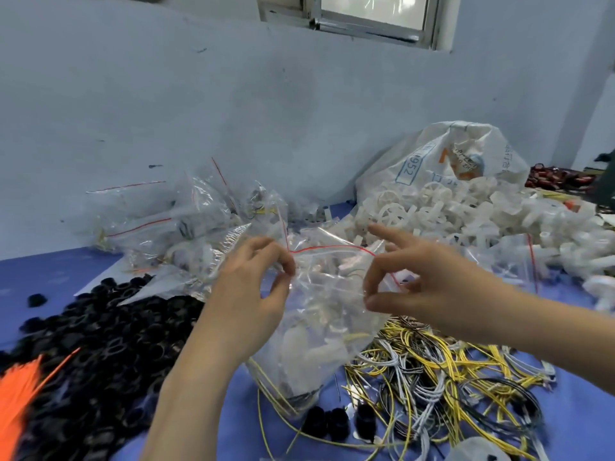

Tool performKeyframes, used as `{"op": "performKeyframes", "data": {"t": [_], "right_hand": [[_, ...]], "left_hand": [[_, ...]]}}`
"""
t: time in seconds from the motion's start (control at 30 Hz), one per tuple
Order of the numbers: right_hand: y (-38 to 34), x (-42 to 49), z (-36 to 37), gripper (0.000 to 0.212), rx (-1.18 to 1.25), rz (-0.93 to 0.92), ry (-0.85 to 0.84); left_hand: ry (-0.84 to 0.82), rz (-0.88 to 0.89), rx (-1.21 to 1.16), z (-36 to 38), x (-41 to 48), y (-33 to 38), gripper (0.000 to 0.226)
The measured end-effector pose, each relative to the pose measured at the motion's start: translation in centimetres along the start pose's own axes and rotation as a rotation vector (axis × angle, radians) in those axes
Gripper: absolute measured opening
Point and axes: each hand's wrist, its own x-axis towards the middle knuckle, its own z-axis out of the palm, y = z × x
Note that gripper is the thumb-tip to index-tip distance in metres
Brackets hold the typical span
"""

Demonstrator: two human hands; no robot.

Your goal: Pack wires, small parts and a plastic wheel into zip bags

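Head view, hands: the left hand (pixel 256 277) is pinching the left end of the red zip line of a clear zip bag (pixel 319 324) between thumb and fingertips; the right hand (pixel 422 284) is pinching the right end of the same line with thumb and middle fingers, and its index finger is pointing forward, straight.
Zip bag: it is hanging between both hands above the blue table (pixel 50 271); inside it white plastic parts and a yellow wire are showing through.
Wires: a heap of yellow, white and black wires (pixel 442 371) is lying on the table under the right forearm.
Plastic wheels: white wheels (pixel 466 211) are spilling from a big white sack (pixel 442 154) at the back right.
Writing: on the sack the blue digits "952" are readable in a frame; the rest is too blurred.
Other things: black round parts (pixel 100 344) are lying at the left, filled zip bags (pixel 173 221) behind them, orange strips (pixel 20 397) at the left edge.
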Motion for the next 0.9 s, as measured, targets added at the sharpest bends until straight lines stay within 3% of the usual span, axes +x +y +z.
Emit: {"op": "performKeyframes", "data": {"t": [0.13, 0.33, 0.47, 0.6, 0.9], "right_hand": [[1.2, 0.1, -0.8, 0.006, 0.067, 0.085, -0.036], [2.0, 0.7, -1.4, 0.01, 0.206, 0.026, -0.058], [1.8, 0.9, -1.0, 0.019, 0.255, -0.033, -0.011], [1.7, 1.1, -0.5, 0.025, 0.229, -0.087, 0.065], [2.4, 1.1, -0.4, 0.037, 0.189, -0.126, 0.12]], "left_hand": [[-0.084, -0.016, -0.149, -0.5, -0.3, 0.4, 0.005], [0.121, 0.169, -0.301, -3.6, -0.6, 2.2, 0.005], [0.101, 0.018, -0.318, -4.6, -0.8, 1.0, 0.016], [-0.022, -0.189, -0.354, -4.9, -1.0, -0.3, 0.027], [0.017, -0.181, -0.337, -5.7, -1.2, -0.1, 0.004]]}}
